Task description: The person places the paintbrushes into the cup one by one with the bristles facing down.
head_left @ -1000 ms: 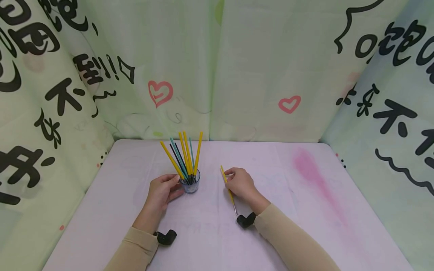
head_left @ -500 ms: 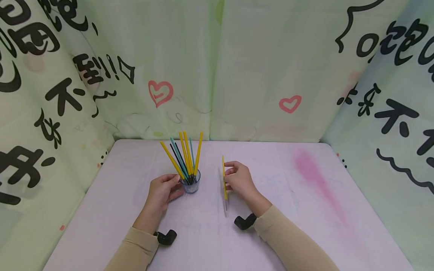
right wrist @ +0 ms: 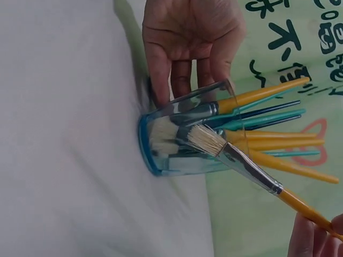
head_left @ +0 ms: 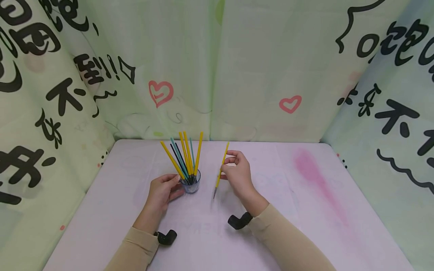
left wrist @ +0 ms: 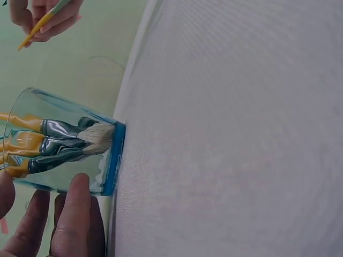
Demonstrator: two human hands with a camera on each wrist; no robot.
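A clear glass with a blue base (head_left: pixel 191 187) stands upright on the table, holding several paintbrushes (head_left: pixel 187 158), bristles down, with yellow, teal and dark handles. My left hand (head_left: pixel 166 190) is at its left side, fingers (left wrist: pixel 75 214) fairly straight and touching the wall, the thumb near the rim. My right hand (head_left: pixel 239 171) pinches a yellow-handled paintbrush (head_left: pixel 222 165) to the right of the glass. That brush hangs above the table, bristles down and slanting toward the glass. In the right wrist view its pale bristles (right wrist: pixel 206 140) appear in front of the glass.
A pale pinkish cloth covers the table (head_left: pixel 271 233), with a pink stain (head_left: pixel 315 173) on the right. Printed curtains (head_left: pixel 251 75) enclose the back and both sides. Each wrist wears a black camera mount (head_left: pixel 240 221).
My right hand has lifted the paintbrush and moved it away from me, tilting its bristle end left toward the glass. The left hand and the glass have stayed put.
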